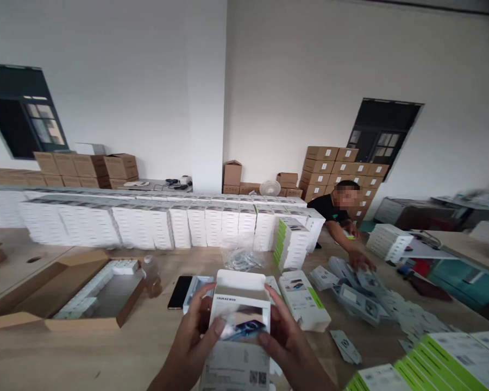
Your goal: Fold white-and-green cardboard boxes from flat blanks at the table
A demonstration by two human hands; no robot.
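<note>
A single camera, worn on the person's head, gives the one view, facing forward and tipped down over the counter [167, 347]. Nearest to it are the person's own hands [198, 323] and the box [240, 304] between them, at six o'clock, seen close up from above and behind. The counter runs away from the lens to a row of white boxes [204, 225], at middle range near the centre. Farther off, the wall [293, 65] fills twelve o'clock. The wide lens takes in windows [20, 108] leaning between nine and ten and between two and three.
</note>
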